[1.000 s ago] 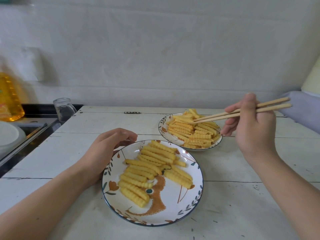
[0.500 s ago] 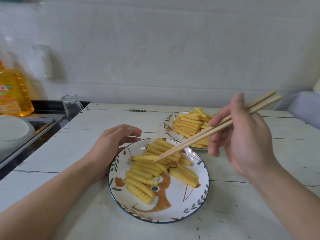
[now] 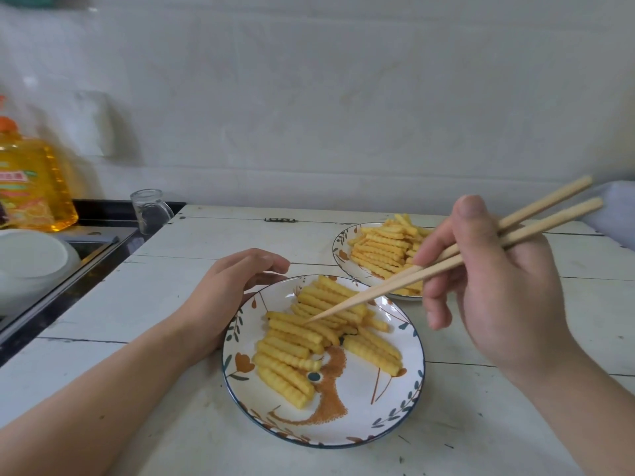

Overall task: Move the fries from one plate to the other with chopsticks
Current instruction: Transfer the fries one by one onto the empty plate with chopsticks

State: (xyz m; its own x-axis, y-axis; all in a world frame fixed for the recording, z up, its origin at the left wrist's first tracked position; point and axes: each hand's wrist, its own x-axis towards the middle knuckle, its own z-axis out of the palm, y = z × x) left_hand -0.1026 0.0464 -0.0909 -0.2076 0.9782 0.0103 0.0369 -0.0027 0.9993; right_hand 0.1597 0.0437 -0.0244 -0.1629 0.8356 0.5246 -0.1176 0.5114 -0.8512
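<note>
Left of the near white plate with a painted bird [image 3: 347, 427], the yellow oil bottle [image 3: 32, 187] bears a label too blurred to read; the left hand [image 3: 226, 293] rests loosely curled at that plate's rim, holding nothing; crinkle-cut yellow fries [image 3: 309, 338] lie on it, the pale wooden chopsticks [image 3: 429, 269] touching them with tips together; the right hand [image 3: 494, 283] grips the sticks; beyond, the far plate [image 3: 338, 250] holds another heap, so the job looks about half done

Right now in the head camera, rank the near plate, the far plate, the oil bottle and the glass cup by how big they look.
1. near plate
2. far plate and oil bottle: both partly hidden, unsure
3. glass cup

Nearness enlarges the near plate.
</note>
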